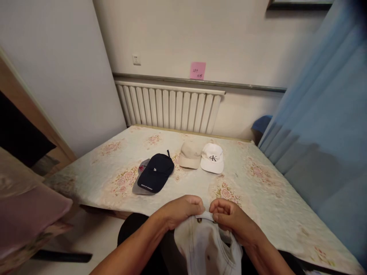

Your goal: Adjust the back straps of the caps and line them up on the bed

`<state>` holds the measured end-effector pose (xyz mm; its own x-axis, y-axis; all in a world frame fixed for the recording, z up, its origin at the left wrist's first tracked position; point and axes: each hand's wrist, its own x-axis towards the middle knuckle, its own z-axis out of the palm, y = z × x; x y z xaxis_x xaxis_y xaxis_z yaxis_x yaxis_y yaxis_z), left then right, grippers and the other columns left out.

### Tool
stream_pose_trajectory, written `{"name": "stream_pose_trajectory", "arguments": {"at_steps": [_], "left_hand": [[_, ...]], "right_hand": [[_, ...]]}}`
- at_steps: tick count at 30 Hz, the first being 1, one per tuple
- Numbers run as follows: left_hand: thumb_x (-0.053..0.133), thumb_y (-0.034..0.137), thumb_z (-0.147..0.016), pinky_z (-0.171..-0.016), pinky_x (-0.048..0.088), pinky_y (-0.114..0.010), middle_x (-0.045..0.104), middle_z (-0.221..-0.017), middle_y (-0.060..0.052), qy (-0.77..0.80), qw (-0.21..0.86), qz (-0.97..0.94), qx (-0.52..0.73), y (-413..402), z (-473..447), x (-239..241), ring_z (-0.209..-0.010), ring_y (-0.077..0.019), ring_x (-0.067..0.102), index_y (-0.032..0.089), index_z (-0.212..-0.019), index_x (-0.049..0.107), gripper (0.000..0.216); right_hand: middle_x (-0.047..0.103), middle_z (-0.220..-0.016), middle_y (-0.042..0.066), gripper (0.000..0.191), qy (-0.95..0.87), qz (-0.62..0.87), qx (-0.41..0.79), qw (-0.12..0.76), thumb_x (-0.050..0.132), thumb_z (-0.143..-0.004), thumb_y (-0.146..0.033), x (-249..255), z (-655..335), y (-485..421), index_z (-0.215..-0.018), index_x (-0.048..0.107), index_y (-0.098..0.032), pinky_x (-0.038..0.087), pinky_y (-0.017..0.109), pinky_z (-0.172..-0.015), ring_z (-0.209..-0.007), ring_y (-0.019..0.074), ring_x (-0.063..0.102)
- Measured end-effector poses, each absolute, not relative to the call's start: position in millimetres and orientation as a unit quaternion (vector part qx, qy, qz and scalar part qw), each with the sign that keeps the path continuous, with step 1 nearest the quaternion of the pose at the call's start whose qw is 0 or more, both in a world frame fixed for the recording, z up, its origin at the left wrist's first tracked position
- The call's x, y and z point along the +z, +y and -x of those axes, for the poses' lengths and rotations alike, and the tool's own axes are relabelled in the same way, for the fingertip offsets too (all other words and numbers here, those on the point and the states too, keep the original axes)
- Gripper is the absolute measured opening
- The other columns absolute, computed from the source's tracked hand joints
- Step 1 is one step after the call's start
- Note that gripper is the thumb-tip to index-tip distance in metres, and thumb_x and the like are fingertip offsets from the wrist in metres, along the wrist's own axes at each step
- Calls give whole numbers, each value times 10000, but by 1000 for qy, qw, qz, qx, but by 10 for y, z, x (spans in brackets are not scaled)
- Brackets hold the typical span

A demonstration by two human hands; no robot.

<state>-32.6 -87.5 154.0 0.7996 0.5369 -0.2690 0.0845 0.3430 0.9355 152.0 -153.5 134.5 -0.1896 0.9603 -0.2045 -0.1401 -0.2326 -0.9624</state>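
Note:
A pale, light-coloured baseball cap lies over my lap, its back strap toward the bed. My left hand pinches the left end of the strap, beside a small brass-coloured eyelet. On the strap's other end, my right hand is closed with thumb and fingers together. Both hands nearly meet above the cap's rear opening. Beyond them on the bed lie a beige cap and a white cap with black letters, side by side. A navy cap rests partly over a grey cap to the left.
The bed has a pale floral cover. Behind it stand a white radiator and a wall with a pink note. A blue curtain hangs along the right side. Draped cloth is at the lower left.

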Motion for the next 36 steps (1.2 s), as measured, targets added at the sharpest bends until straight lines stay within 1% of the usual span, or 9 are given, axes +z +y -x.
{"name": "stream_pose_trajectory", "arguments": {"at_steps": [5,12,16,19,21,26,30,33,36], "left_hand": [[603,273,-661,-484,219,-217,454,-566,59,283,773,-550,145,-886,305,1464,-478,-60,350,159,-646,482,167],[580,266,-669,-476,194,-220,415,-559,72,282,760,-568,145,-900,277,1432,-481,-57,305,163,-644,473,150],[584,269,-660,-483,205,-217,417,-565,69,286,756,-569,152,-917,271,1467,-497,-60,311,162,-635,471,158],[589,301,-672,-480,212,-222,409,-551,74,294,761,-558,151,-920,275,1484,-479,-59,306,168,-644,466,183],[597,316,-674,-475,205,-222,412,-544,76,298,763,-555,145,-918,274,1485,-471,-59,301,170,-651,468,196],[618,307,-678,-506,226,-217,436,-562,68,283,770,-551,154,-902,282,1453,-505,-64,332,163,-649,478,202],[674,286,-660,-537,244,-207,490,-628,57,249,780,-552,158,-875,359,1423,-548,-66,373,150,-761,548,211],[709,210,-601,-568,272,-202,561,-720,34,240,789,-544,152,-865,417,1401,-599,-71,443,149,-882,581,315],[707,169,-565,-599,306,-214,592,-759,19,251,792,-541,131,-870,436,1370,-626,-84,485,147,-891,590,347]], "right_hand": [[418,-496,-94,151,-462,496,596,430,662,-626,-203,1344,-1518,-1546,-746,579,-165,145,210,-430,-433,35,273],[387,-485,-97,108,-475,512,575,426,622,-628,-195,1352,-1499,-1570,-712,557,-173,164,217,-443,-441,47,273],[375,-492,-95,141,-460,501,584,442,654,-648,-246,1323,-1485,-1582,-711,544,-184,157,224,-446,-443,52,260],[366,-517,-90,163,-467,505,584,431,652,-700,-313,1336,-1469,-1591,-772,575,-188,182,225,-453,-456,61,267],[392,-542,-77,165,-504,521,555,408,654,-716,-321,1366,-1453,-1594,-804,598,-194,224,228,-471,-488,75,312],[490,-600,-46,105,-569,557,469,382,668,-712,-258,1432,-1429,-1584,-763,595,-203,292,244,-532,-566,104,402],[539,-640,-30,146,-552,512,511,415,677,-723,-310,1382,-1486,-1584,-786,604,-200,302,251,-555,-592,113,433],[526,-620,-33,213,-521,491,536,447,705,-700,-366,1309,-1531,-1598,-774,601,-195,286,250,-547,-580,113,420],[513,-608,-32,262,-500,489,543,466,733,-665,-398,1271,-1541,-1614,-735,585,-194,282,252,-548,-578,117,412]]}}
